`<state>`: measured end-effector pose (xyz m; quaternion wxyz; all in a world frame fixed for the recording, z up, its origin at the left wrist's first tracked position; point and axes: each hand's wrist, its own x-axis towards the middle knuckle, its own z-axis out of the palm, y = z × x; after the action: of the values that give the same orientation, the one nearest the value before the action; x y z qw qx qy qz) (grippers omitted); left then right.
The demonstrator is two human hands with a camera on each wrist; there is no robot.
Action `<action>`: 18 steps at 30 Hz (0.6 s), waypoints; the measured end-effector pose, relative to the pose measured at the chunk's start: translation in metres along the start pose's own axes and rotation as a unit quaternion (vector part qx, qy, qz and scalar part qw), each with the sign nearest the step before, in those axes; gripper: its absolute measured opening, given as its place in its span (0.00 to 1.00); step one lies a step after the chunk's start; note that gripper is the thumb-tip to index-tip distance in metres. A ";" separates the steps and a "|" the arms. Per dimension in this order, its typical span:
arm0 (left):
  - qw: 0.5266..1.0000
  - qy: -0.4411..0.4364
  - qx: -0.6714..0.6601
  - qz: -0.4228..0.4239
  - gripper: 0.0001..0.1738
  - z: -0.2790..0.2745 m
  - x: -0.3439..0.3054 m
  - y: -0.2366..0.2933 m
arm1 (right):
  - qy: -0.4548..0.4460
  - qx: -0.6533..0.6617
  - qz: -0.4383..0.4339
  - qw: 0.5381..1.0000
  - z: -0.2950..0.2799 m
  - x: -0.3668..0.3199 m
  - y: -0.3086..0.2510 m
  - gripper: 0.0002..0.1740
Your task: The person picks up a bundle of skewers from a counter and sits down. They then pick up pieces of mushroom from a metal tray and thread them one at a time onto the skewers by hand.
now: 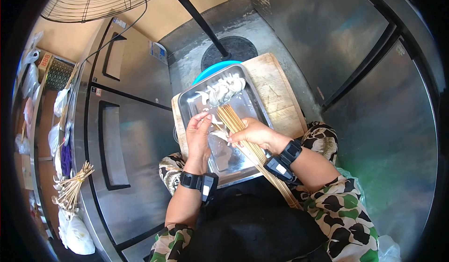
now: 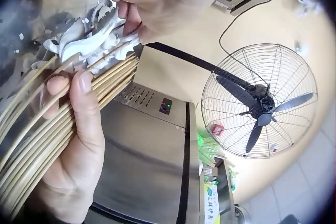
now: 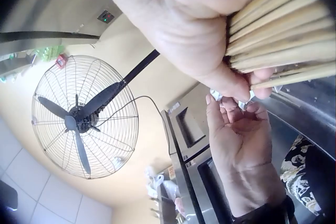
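My right hand (image 1: 256,133) grips a thick bundle of bamboo skewers (image 1: 228,118), its thumb lying along them. One or two skewers stand apart from the bundle, between the thumb and fingers. My left hand (image 1: 198,136) pinches a white, floppy food piece (image 2: 126,45) at the tips of these separate skewers, close beside the right thumb. Other white strips (image 2: 86,43) hang together there on the skewers. Beneath both hands lies a shallow metal tray (image 1: 265,114). A heap of white, curved pieces (image 1: 227,90) sits at its far end.
The tray rests on a wooden board (image 1: 271,84), with a blue basin rim (image 1: 217,67) behind it. Steel cabinets (image 1: 126,143) flank both sides. A stand fan (image 2: 260,103) rises beyond the board. At left, bundled sticks (image 1: 75,187) and plastic bags hang by a shelf.
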<state>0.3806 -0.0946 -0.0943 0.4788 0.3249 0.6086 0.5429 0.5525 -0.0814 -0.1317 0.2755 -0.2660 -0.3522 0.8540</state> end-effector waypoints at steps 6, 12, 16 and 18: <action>0.999 -0.015 0.030 -0.021 0.09 0.002 -0.008 0.000 | 0.002 -0.006 -0.005 1.000 0.001 -0.001 -0.003 0.06; 0.999 -0.002 0.008 -0.033 0.08 0.005 -0.008 0.002 | 0.007 -0.018 0.009 1.000 0.003 -0.005 -0.012 0.07; 1.000 -0.012 -0.007 -0.022 0.08 0.002 -0.008 -0.001 | -0.045 -0.027 -0.007 0.999 -0.003 -0.006 -0.008 0.07; 1.000 -0.004 -0.004 -0.016 0.07 0.003 -0.011 -0.002 | -0.038 -0.049 -0.006 0.998 -0.003 -0.009 -0.007 0.08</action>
<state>0.3872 -0.1042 -0.0931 0.4909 0.3156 0.6097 0.5364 0.5632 -0.0818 -0.1254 0.2538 -0.2447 -0.4049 0.8436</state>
